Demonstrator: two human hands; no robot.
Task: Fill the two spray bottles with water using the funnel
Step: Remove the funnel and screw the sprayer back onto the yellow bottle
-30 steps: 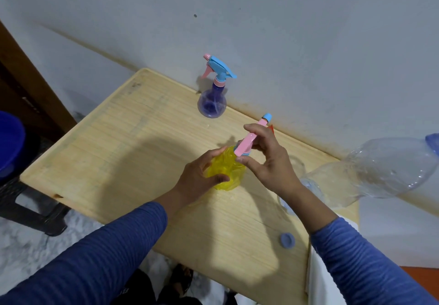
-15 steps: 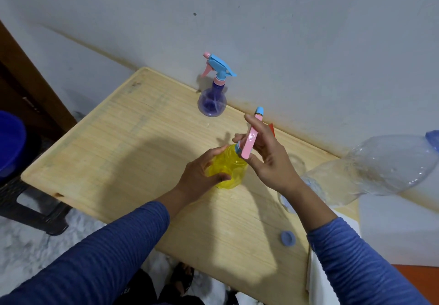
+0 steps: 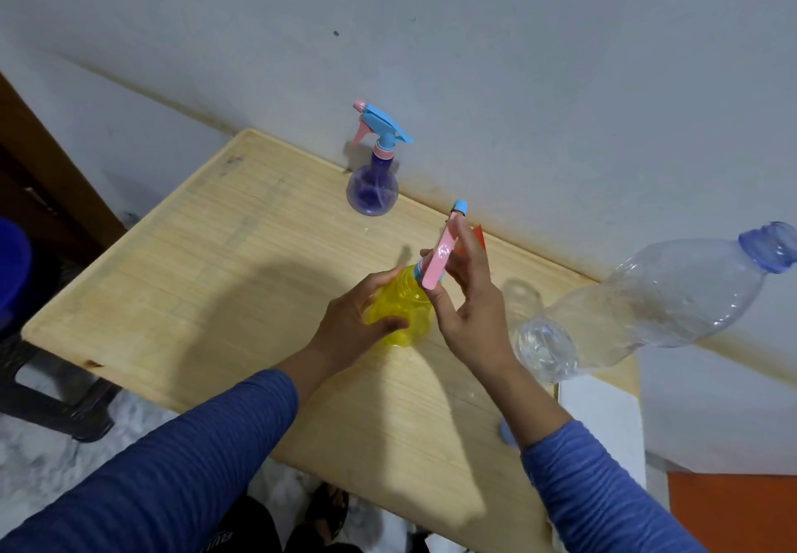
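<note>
The pink spray head (image 3: 440,257) stands steeper than a moment ago, its blue nozzle tip swung up and away from the person as the right hand (image 3: 468,315) turns it. That hand's grip is closed on the head, fingers pinching its pink body, which reads as a twist at the collar; whether it is loosening or tightening cannot be told. The left hand (image 3: 358,324) clamps around the yellow spray bottle (image 3: 401,315), bracing it against the surface (image 3: 194,276) so the turn has something to work against. The purple spray bottle (image 3: 373,184) stands upright, capped, well apart near the wall. A large clear water bottle (image 3: 647,307) stands uncapped just right of the hands, ready for pouring. The funnel is not clearly visible.
</note>
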